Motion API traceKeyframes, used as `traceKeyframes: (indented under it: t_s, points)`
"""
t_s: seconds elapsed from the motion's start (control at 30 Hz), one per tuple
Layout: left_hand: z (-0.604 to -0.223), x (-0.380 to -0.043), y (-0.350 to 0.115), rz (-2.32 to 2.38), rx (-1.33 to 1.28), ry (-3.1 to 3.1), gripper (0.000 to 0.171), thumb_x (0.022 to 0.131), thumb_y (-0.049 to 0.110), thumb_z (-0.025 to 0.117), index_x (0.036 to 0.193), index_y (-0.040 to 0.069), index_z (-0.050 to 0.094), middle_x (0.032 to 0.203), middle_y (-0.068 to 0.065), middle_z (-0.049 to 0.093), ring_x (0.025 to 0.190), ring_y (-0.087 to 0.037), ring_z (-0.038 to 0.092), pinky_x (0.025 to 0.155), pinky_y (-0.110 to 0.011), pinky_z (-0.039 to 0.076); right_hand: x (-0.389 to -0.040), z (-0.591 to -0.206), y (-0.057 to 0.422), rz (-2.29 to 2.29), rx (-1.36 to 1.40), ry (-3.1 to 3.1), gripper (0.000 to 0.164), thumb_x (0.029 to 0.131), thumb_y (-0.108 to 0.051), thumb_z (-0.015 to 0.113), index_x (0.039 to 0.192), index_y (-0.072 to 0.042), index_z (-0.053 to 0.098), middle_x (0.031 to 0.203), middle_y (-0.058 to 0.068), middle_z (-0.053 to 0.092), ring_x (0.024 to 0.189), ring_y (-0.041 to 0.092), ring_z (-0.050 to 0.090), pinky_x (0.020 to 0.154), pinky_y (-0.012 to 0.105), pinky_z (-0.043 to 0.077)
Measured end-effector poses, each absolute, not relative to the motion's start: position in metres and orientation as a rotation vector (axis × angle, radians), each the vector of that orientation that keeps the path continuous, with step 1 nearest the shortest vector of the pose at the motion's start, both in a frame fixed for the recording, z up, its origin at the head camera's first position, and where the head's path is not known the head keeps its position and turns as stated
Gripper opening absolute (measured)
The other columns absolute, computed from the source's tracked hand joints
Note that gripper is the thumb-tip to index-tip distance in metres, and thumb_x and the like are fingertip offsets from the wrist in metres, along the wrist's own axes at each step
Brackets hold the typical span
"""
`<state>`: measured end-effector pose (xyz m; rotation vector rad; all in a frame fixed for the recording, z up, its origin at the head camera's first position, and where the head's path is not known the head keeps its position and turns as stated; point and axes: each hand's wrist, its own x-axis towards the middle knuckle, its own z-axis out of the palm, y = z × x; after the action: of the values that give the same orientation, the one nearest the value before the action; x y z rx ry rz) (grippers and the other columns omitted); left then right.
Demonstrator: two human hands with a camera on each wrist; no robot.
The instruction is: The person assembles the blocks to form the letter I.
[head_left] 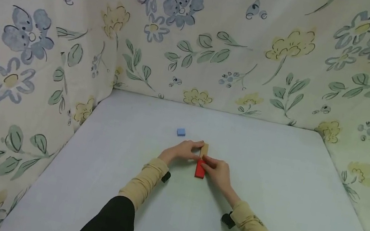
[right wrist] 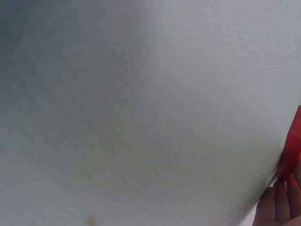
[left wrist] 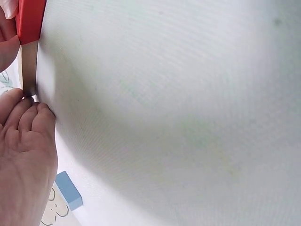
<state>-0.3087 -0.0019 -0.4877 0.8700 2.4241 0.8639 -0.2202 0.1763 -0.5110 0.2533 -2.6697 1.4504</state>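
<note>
A plain wooden block (head_left: 204,150) and a red block (head_left: 200,169) lie end to end in a line on the white table, the red one nearer. My left hand (head_left: 184,150) holds the wooden block from its left side, forefinger at its far end. In the left wrist view, fingertips of the left hand (left wrist: 28,136) meet the end of the wooden block (left wrist: 29,68). My right hand (head_left: 219,173) grips the red block near the joint between the two. In the right wrist view, fingers of the right hand (right wrist: 278,205) lie against the red block (right wrist: 291,146).
A small blue block (head_left: 181,132) lies on the table beyond the left hand, to the left of the wooden block. The white table (head_left: 272,167) is bounded at the back and sides by a flower-patterned cloth (head_left: 238,18).
</note>
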Motion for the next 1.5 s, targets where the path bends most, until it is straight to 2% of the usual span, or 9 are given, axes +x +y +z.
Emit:
traceKeyframes:
  t_s: [0.87, 1.27, 1.5]
  points:
    - [-0.471, -0.307, 0.002, 0.852, 0.898, 2.453, 0.068, 0.089, 0.028, 0.065, 0.147, 0.009, 0.034, 0.153, -0.005, 0.034, 0.143, -0.022, 0.028, 0.117, -0.037, 0.026, -0.224, -0.493, 0.182, 1.407, 0.348, -2.680, 0.033, 0.085, -0.007, 0.070, 0.116, 0.000, 0.066, 0.114, 0.015, 0.067, 0.108, 0.027, 0.064, 0.089, 0.042, 0.053]
    - [-0.477, -0.307, -0.001, 0.703, 0.913, 2.509, 0.066, 0.090, 0.031, 0.064, 0.145, 0.009, 0.038, 0.151, -0.007, 0.037, 0.138, -0.022, 0.037, 0.114, -0.036, 0.031, -0.224, -0.499, 0.176, 1.438, 0.297, -2.706, 0.031, 0.083, -0.006, 0.071, 0.113, 0.001, 0.067, 0.113, 0.015, 0.067, 0.109, 0.027, 0.063, 0.091, 0.040, 0.052]
    - [-0.478, -0.305, 0.003, 0.585, 0.957, 2.560, 0.061, 0.091, 0.031, 0.061, 0.143, 0.006, 0.041, 0.150, -0.009, 0.038, 0.136, -0.027, 0.040, 0.113, -0.037, 0.034, -0.223, -0.499, 0.176, 1.424, 0.290, -2.716, 0.031, 0.083, -0.007, 0.071, 0.113, 0.001, 0.068, 0.112, 0.015, 0.068, 0.108, 0.028, 0.064, 0.091, 0.042, 0.052]
